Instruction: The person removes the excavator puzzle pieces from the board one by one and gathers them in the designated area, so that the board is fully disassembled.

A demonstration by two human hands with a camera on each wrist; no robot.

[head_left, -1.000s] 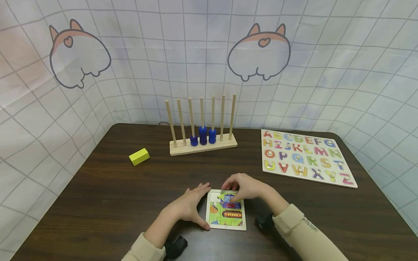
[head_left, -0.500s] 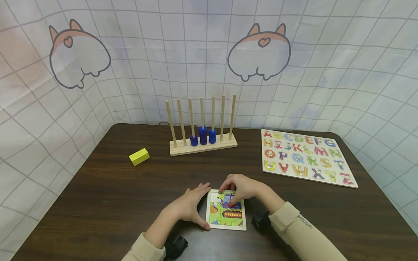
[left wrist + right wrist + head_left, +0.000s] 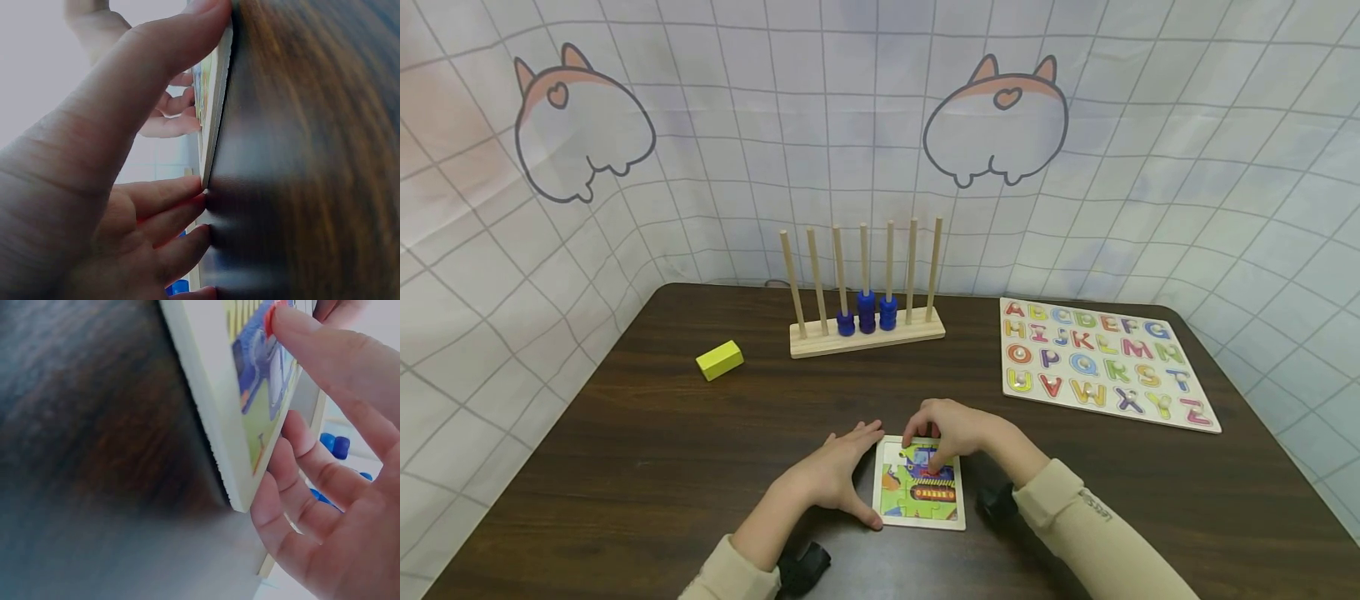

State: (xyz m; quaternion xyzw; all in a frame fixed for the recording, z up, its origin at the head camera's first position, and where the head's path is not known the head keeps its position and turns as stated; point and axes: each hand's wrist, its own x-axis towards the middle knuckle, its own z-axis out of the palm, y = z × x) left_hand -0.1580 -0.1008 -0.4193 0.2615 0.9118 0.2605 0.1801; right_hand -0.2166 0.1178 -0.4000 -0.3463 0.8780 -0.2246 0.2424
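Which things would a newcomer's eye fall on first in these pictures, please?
Probably the alphabet board with colourful letters, at the back right of the dark table. Next, perhaps, the abacus with blue beads near the back edge, then the vehicle jigsaw puzzle in front, the left hand at its left edge and the right hand at its far side.

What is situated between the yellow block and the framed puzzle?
The head view shows bare table nearest the yellow block, then the left hand at the left edge of the framed puzzle.
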